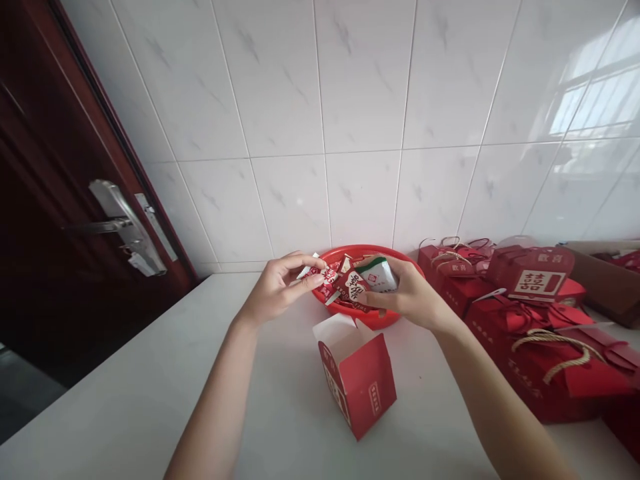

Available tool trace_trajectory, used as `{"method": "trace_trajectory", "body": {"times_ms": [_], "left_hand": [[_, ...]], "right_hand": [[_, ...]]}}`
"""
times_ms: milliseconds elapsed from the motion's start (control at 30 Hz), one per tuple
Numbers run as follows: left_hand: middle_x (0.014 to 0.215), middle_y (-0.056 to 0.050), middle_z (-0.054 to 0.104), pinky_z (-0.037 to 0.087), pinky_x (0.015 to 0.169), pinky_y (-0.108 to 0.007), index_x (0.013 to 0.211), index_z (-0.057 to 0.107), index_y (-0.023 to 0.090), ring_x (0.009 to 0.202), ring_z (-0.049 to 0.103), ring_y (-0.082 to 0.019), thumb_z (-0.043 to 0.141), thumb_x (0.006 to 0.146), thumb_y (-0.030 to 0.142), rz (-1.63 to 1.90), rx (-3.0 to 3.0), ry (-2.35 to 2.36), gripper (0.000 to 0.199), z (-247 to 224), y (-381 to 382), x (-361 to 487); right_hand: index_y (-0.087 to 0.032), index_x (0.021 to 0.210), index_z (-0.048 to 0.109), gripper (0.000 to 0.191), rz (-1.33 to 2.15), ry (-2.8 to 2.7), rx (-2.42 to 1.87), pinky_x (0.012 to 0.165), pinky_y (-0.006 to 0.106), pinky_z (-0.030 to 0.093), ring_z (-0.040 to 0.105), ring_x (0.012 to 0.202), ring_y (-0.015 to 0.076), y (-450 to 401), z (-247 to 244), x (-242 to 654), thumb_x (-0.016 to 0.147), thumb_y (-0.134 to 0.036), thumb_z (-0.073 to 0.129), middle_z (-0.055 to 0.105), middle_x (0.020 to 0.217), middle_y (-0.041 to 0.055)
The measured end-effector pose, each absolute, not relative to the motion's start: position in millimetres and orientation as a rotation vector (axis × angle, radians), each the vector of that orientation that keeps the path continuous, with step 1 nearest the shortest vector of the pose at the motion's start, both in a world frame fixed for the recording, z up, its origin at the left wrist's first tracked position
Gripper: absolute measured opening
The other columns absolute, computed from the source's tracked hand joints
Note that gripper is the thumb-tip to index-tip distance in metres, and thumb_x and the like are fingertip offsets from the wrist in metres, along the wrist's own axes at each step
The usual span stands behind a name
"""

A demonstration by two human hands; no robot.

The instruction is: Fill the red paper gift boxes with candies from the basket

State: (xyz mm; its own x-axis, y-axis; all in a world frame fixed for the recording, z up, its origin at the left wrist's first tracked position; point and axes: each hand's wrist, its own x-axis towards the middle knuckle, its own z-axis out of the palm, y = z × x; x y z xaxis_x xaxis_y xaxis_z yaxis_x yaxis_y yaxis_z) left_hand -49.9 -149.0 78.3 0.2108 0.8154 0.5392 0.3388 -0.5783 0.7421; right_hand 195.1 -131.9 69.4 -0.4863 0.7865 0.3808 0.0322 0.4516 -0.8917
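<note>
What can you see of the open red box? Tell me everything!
The red box looks like thin card, white inside, with pale writing outside. Its top is open, flaps raised. It stands at an angle on the white table, in front of the red basket. Neither the left hand nor the right hand touches it.

In front of me rises a wall of glossy pale tiles [280, 87], faintly veined with grey and split by thin straight joints. At its upper right I see the bright reflection [593, 110] of a barred window. To my left stands a dark reddish-brown door [45, 200] with a silvery handle [123, 225]. My white tabletop [150, 387] meets the tiles, and a dim grey patch of floor [23, 387] shows beyond its left edge.
</note>
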Motion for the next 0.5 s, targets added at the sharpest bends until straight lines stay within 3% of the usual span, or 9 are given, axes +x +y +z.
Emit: {"method": "trace_trajectory", "body": {"times_ms": [133, 267, 500], "left_hand": [[0.099, -0.006, 0.071, 0.048, 0.079, -0.03, 0.097, 0.074, 0.018, 0.092, 0.064, -0.02, 0.068, 0.084, 0.034, 1.008, 2.148, 1.152, 0.021, 76.2, -151.2, -45.7], [0.088, -0.003, 0.071, 0.047, 0.069, -0.028, 0.09, 0.07, 0.019, 0.08, 0.063, -0.019, 0.063, 0.086, 0.034, 0.607, 2.23, 1.211, 0.018, 71.4, -153.3, -32.5], [0.075, 0.0, 0.058, 0.035, 0.055, -0.027, 0.07, 0.052, 0.02, 0.068, 0.054, -0.017, 0.061, 0.077, 0.03, 0.292, 2.177, 1.581, 0.015, 66.0, -151.0, -28.6]], "right_hand": [[-0.019, 0.104, 0.068, 0.03, 0.964, -1.95, -0.734, 0.063, 0.027, 0.05, 0.06, 0.074, 0.0159, -143.7, 74.6, 199.6, 0.076, -0.028, 0.076, 0.066, 0.088, 0.0016], [-0.021, 0.106, 0.067, 0.03, 0.931, -2.028, -0.736, 0.067, 0.028, 0.052, 0.063, 0.08, 0.0175, -149.8, 74.4, 199.7, 0.077, -0.024, 0.074, 0.068, 0.098, 0.0028], [-0.023, 0.105, 0.066, 0.029, 0.889, -2.101, -0.798, 0.061, 0.027, 0.049, 0.062, 0.076, 0.0168, -151.2, 68.8, 193.2, 0.077, -0.024, 0.073, 0.068, 0.092, 0.0008]]}}
